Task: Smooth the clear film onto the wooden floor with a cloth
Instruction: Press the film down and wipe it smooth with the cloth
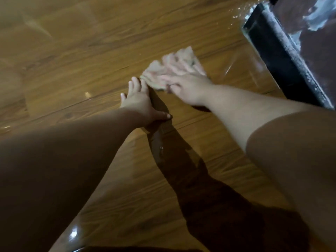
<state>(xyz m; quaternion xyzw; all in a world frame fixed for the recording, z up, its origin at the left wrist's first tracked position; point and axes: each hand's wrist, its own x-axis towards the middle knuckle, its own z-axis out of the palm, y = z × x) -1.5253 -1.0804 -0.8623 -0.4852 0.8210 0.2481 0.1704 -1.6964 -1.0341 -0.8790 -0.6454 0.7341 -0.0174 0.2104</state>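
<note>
Two hands are working low over a wooden floor (76, 51) that is filling nearly the whole view, its planks running from about eight o'clock toward two o'clock. Clear film (241, 70) is lying over much of it, showing mostly as glare and faint creases; toward two o'clock, near a dark, dust-streaked piece of furniture (283, 57), the sheet is wrinkling and lifting at what looks like its edge. Around the centre and toward six o'clock the film is reading as flat and glossy, so that stretch appears largely smoothed, while the crinkled part at two o'clock seems to be what is left. How much of the far floor at ten o'clock is covered cannot be told.

Just right of centre, the right hand (183, 86) is pressing down with fingers spread on a pale cloth (156, 73), which is blurring with motion against the film. Just beside it, toward eight o'clock, the left hand (140, 100) is lying flat and open on the film, fingers together and thumb splayed, apparently bracing the sheet; it is gripping nothing.
</note>
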